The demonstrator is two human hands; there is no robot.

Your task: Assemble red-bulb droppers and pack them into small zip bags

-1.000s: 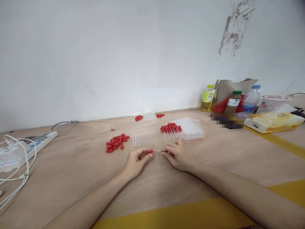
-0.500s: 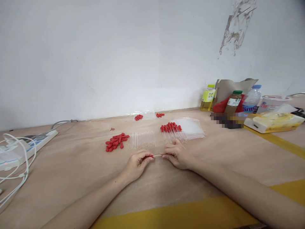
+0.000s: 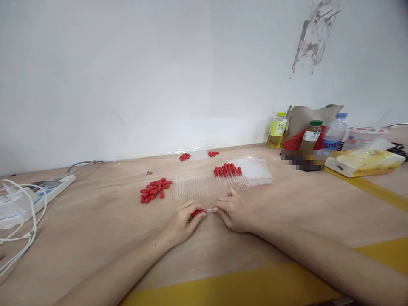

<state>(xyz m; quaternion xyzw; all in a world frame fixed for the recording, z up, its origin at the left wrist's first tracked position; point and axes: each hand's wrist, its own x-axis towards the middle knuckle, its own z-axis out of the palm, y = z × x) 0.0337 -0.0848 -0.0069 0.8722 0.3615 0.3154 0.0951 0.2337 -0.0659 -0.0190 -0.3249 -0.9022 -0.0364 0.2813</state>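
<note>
My left hand point(image 3: 185, 219) is closed around a red rubber dropper bulb point(image 3: 197, 212). A clear glass dropper tube point(image 3: 208, 210) runs from the bulb's mouth to my right hand point(image 3: 232, 211), whose fingertips pinch its other end. How deep the tube sits in the bulb is hidden. Beyond my left hand lies a pile of loose red bulbs point(image 3: 154, 190), beside a row of bare glass tubes point(image 3: 189, 187). Past my right hand, several droppers with red bulbs fitted point(image 3: 228, 170) lie side by side, their tubes towards me.
Clear plastic bags point(image 3: 253, 170) lie behind the fitted droppers, and smaller groups of red bulbs point(image 3: 185, 157) are near the wall. A power strip point(image 3: 59, 195) with white cables is at left. Bottles point(image 3: 276, 131) and a tissue pack point(image 3: 365, 162) stand at right.
My right hand has shifted slightly left towards my left hand, so less of the glass tube shows between them. More of the red bulb shows in my left hand.
</note>
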